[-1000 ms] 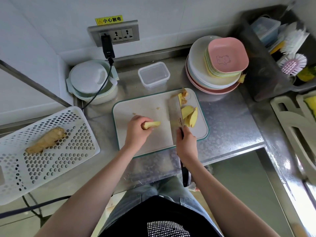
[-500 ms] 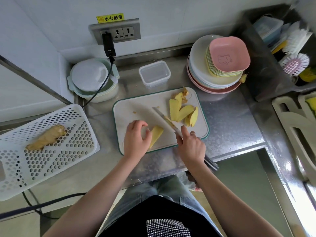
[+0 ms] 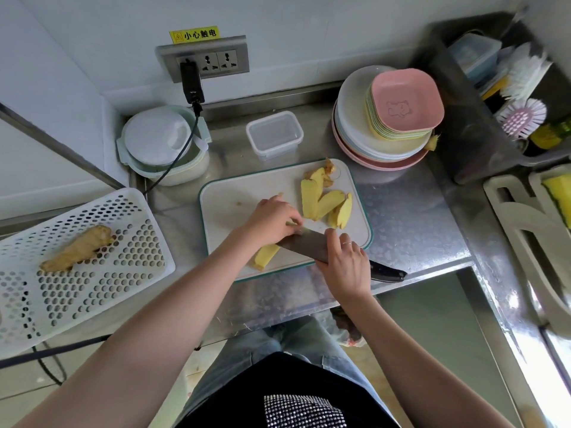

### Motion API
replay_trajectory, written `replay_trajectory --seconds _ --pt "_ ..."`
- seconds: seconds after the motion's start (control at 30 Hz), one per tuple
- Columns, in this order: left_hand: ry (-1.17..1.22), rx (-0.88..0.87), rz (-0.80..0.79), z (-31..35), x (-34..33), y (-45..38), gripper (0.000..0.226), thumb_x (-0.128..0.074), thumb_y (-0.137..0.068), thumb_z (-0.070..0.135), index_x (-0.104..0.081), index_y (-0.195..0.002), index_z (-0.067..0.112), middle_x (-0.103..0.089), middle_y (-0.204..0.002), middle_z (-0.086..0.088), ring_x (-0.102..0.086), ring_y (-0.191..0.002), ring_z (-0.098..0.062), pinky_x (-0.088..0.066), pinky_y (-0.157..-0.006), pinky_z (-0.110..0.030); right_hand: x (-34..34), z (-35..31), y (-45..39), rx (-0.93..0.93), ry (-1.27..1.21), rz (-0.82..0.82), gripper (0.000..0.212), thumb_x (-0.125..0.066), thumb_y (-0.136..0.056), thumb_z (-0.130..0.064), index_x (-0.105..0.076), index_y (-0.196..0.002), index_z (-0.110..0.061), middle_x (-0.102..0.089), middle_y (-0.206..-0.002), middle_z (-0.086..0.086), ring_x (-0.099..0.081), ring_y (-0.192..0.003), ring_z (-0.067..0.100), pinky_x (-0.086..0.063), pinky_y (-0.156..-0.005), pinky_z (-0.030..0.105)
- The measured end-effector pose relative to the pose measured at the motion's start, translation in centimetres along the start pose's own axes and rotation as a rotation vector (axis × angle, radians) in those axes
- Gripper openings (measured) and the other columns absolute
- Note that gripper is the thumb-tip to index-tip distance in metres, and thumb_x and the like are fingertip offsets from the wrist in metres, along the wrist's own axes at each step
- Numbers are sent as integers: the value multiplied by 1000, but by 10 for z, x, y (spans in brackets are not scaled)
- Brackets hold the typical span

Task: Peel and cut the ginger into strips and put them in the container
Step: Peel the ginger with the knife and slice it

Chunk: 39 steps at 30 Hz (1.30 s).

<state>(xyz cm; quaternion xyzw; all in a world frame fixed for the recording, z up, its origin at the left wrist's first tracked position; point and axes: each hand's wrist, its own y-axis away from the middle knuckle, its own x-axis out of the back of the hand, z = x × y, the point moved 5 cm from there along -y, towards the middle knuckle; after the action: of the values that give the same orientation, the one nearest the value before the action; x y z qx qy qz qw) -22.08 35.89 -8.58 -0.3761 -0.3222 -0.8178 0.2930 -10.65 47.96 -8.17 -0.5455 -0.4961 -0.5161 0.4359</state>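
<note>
- Left hand [image 3: 272,219]: fingers curled, pinching a small piece of ginger [image 3: 290,223] at the fingertips, right against the knife blade.
- Right hand [image 3: 344,267]: wrapped around the knife [image 3: 304,246] where blade meets handle; the dark handle end sticks out past the hand, over the worktop [image 3: 411,223] edge. A ring shows on one finger.
- Peeled ginger slab [image 3: 266,256]: lies on the cutting board [image 3: 228,208] just below the left hand, partly under the blade.
- Ginger slices [image 3: 324,202]: overlapping slices on the board just beyond both hands; peel scraps [image 3: 330,168] lie at their far end.
- Clear container [image 3: 274,135]: rectangular, lidless, nothing seen inside; stands on the worktop beyond the board, farther from both hands than the slices.
- Perforated white basket [image 3: 77,291]: well to the left of the left hand, holding one unpeeled ginger root [image 3: 77,248].
- Round lidded container [image 3: 162,145]: beyond and left of the left hand; a black cable crosses its lid; contents hidden.
- Stack of plates [image 3: 364,131]: beyond the right hand, topped by square dishes; the uppermost pink dish [image 3: 406,101] bears an embossed bear figure.
- Grey bin [image 3: 463,118]: far right of the right hand, holding brushes [image 3: 522,114] and a clear box.
- Wall socket [image 3: 210,60]: a black plug occupies it; above, a yellow label [image 3: 194,34] reads "小心触电".
</note>
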Motion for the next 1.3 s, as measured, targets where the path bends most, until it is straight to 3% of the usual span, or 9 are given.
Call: replay_trajectory --seconds 0.13,0.33,0.5,0.57,0.67,0.87,0.97,1.13,1.3 --pt "95 43 -18 -3 1 -3 10 -67 -84 33 -73 -88 25 -70 -94 8 -60 -93 -15 -43 -91 -35 -2 4 3 42 -38 5 76 -93 -48 -31 -41 -100 -10 -58 -68 12 -61 -52 33 -49 -47 35" --pt "345 272 307 -23 20 -10 10 -60 -88 15 -71 -89 13 -69 -90 1 -63 -86 -17 -44 -74 -24 -3 15 11 -13 -76 -34 63 -88 -59 -33 -46 -99 -7 -55 -68 11 -58 -51 33 -48 -46 36" --pt "373 324 235 -35 23 -4 25 -56 -90 15 -70 -111 14 -66 -120 -2 -58 -113 -16 -41 -97 -25 -3 35 20 -232 -184 -87 39 -59 -91 -36 -46 -114 -7 -60 -92 13 -62 -71 36 -41 -54 34" --pt "355 414 421 -43 28 14 38 -49 -90 5 -58 -126 10 -57 -128 -9 -54 -116 -24 -42 -95 -30 -4 36 21 -262 -229 -58 30 -50 -96 -35 -45 -113 -10 -62 -92 12 -62 -69 35 -42 -54 34" --pt "365 612 649 -52 18 50 24 -49 -86 3 -54 -109 4 -57 -107 -13 -57 -96 -31 -40 -73 -30 -7 32 18 -306 -319 -38 22 -40 -101 -35 -46 -103 -14 -62 -84 9 -59 -67 34 -40 -52 33" --pt "474 544 196 -39 -38 59 32 -77 -73 28 -59 -97 16 -66 -90 0 -62 -84 -19 -49 -71 -31 -14 4 11 -402 -607 -146 24 -35 -102 -31 -39 -83 -17 -55 -68 6 -53 -60 31 -36 -48 32" --pt "566 611 195 -37 -41 56 36 -78 -74 22 -54 -100 18 -61 -93 2 -60 -85 -20 -48 -68 -29 -15 -10 10 -425 -721 -175 28 -37 -102 -32 -38 -78 -18 -52 -64 2 -50 -59 26 -31 -47 32" --pt "1182 835 221 -40 -55 57 35 -73 -79 4 -51 -101 18 -60 -104 -13 -61 -85 -29 -53 -56 -34 -10 -20 11 -426 -798 -181 30 -39 -102 -31 -37 -76 -16 -46 -60 0 -39 -53 17 -28 -47 31" --pt "1076 804 283 -42 -45 56 30 -67 -82 9 -46 -101 19 -58 -106 -12 -56 -85 -25 -49 -60 -32 -13 -15 13 -478 -835 -170 32 -39 -101 -32 -40 -76 -11 -50 -63 5 -43 -57 22 -30 -51 32"
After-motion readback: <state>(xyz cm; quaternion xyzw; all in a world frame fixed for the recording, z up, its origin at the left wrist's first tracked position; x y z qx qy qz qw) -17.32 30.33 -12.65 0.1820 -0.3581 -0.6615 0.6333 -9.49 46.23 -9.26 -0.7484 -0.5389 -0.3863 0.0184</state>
